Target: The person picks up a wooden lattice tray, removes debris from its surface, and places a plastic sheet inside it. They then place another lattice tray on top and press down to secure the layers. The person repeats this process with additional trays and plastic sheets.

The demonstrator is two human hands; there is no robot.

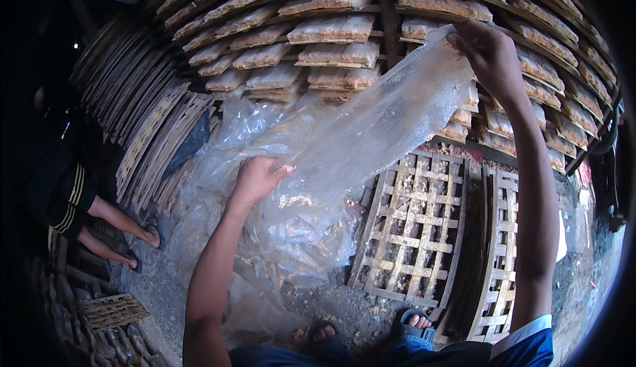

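Note:
A long, cloudy plastic sheet stretches slantwise between my two hands, specked with pale crumbs. High at the right, my right hand pinches its upper corner, in front of the loaded racks. My left hand, lower and nearer the middle, is closed on the sheet's other end. Beneath and behind that hand lies a big heap of crumpled clear plastic sheets, with pale crumbs caught in the folds.
Racks hold rows of pale, crusty slabs on thin boards. Woven slatted trays stand stacked at the right; more slatted frames lean at the left. Another person's legs are at the left. A small woven tray lies at lower left.

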